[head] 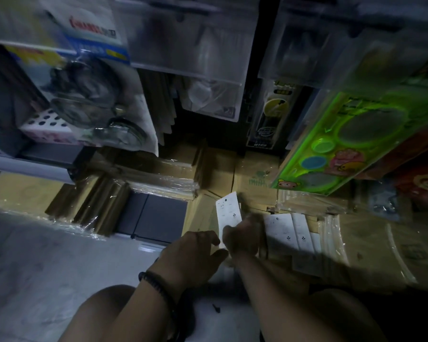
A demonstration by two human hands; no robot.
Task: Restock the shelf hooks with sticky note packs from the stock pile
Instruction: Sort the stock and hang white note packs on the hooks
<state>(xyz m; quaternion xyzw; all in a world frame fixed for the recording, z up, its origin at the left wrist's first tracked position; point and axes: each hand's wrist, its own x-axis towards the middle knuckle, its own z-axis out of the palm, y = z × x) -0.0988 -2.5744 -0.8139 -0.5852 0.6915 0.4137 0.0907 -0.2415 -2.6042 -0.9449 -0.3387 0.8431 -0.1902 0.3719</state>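
Note:
I am crouched over a stock pile on the floor in dim light. My right hand [244, 236] grips a white sticky note pack [228, 213] by its lower end, and the pack stands tilted upright above the pile. My left hand [195, 253] is just left of it, fingers curled, touching the pack's bottom edge. More white packs [290, 234] lie flat on brown cardboard to the right of my hands. Packaged goods [190, 45] hang from shelf hooks overhead.
Shrink-wrapped brown bundles [143, 183] and a dark box [156, 218] lie on the floor to the left. A green toy pack [356, 139] hangs at the right, a blister-packed item [94, 99] at the left. Grey floor [47, 267] lies at the lower left. My knees are at the bottom.

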